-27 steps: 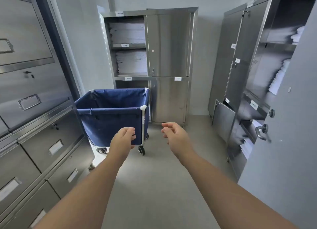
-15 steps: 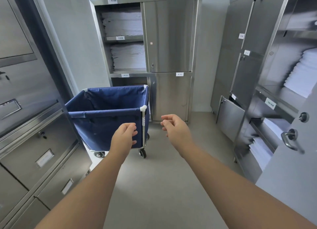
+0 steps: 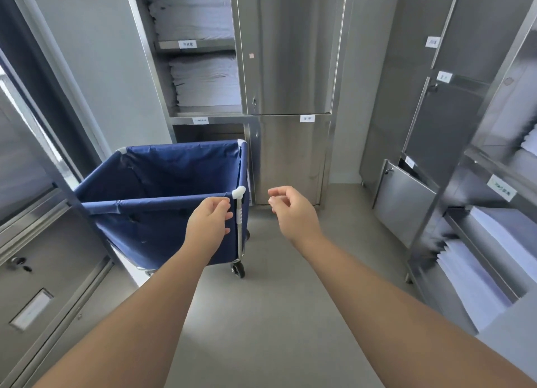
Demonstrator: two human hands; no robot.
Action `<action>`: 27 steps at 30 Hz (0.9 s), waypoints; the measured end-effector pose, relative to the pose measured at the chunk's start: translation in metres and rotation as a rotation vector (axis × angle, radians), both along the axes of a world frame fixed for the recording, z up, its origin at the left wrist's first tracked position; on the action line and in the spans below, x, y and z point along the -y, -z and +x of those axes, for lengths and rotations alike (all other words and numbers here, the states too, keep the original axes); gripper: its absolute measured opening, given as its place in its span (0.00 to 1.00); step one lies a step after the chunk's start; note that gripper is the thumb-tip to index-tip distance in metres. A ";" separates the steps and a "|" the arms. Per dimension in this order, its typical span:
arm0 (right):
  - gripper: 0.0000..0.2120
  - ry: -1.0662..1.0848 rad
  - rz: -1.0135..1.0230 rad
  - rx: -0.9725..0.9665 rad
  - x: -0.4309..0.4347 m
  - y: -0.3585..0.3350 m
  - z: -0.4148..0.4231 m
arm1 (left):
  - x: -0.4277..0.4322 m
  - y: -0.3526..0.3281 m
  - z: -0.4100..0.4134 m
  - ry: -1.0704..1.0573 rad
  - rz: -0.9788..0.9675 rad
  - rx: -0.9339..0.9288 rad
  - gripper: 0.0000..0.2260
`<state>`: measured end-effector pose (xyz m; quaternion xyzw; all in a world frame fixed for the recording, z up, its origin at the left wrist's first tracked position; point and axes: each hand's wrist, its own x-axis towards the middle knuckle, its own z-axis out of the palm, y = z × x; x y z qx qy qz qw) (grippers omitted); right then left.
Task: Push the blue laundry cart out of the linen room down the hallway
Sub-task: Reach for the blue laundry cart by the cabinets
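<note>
Blue fabric laundry cart [image 3: 162, 201] sits ahead of you on the left, parked on the grey floor [image 3: 273, 315] between the steel drawer cabinets [image 3: 43, 271] and the tall steel linen cupboard [image 3: 261, 82] at the back. Your left hand [image 3: 207, 224] is loosely curled, fingers half closed, right up at the near rim by the white corner joint [image 3: 239, 192]. Looks like the fingertips are at the blue rail, but I honestly can't tell if you're actually touching it or have a grip yet. Your right hand [image 3: 293, 210] hangs in open air just right of the cart, also half curled, holding nothing. Cart's roughly boxy, its open top facing up, near edge running left to right across your view, one black caster [image 3: 238, 270] showing at the near right corner.
</note>
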<state>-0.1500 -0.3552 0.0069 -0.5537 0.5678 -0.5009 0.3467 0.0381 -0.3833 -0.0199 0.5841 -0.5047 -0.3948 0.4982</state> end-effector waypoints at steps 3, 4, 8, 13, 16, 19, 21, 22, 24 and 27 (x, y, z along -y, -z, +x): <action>0.08 -0.027 0.006 -0.018 0.054 0.014 -0.012 | 0.052 0.011 -0.011 -0.033 0.023 0.016 0.07; 0.08 -0.035 0.008 -0.023 0.073 0.018 -0.017 | 0.070 0.014 -0.016 -0.045 0.030 0.020 0.07; 0.08 -0.082 0.015 -0.048 0.155 0.030 -0.043 | 0.138 0.019 -0.041 -0.081 0.051 0.047 0.07; 0.10 -0.201 0.054 -0.140 0.250 0.032 -0.069 | 0.209 0.012 -0.066 -0.123 0.061 0.287 0.09; 0.10 -0.248 0.044 -0.085 0.303 0.032 -0.078 | 0.253 0.008 -0.078 -0.135 0.057 0.177 0.09; 0.10 -0.261 -0.009 -0.050 0.356 0.035 -0.083 | 0.295 0.008 -0.086 -0.172 0.012 0.040 0.09; 0.08 -0.263 -0.038 -0.030 0.392 0.038 -0.083 | 0.323 0.010 -0.089 -0.200 -0.028 -0.020 0.09; 0.08 -0.265 -0.048 -0.012 0.409 0.040 -0.082 | 0.337 0.011 -0.089 -0.215 -0.052 -0.041 0.09; 0.08 -0.277 -0.069 0.007 0.442 0.044 -0.080 | 0.366 0.014 -0.089 -0.232 -0.103 -0.060 0.10; 0.08 -0.300 -0.112 -0.016 0.491 0.050 -0.077 | 0.411 0.022 -0.087 -0.246 -0.137 -0.045 0.10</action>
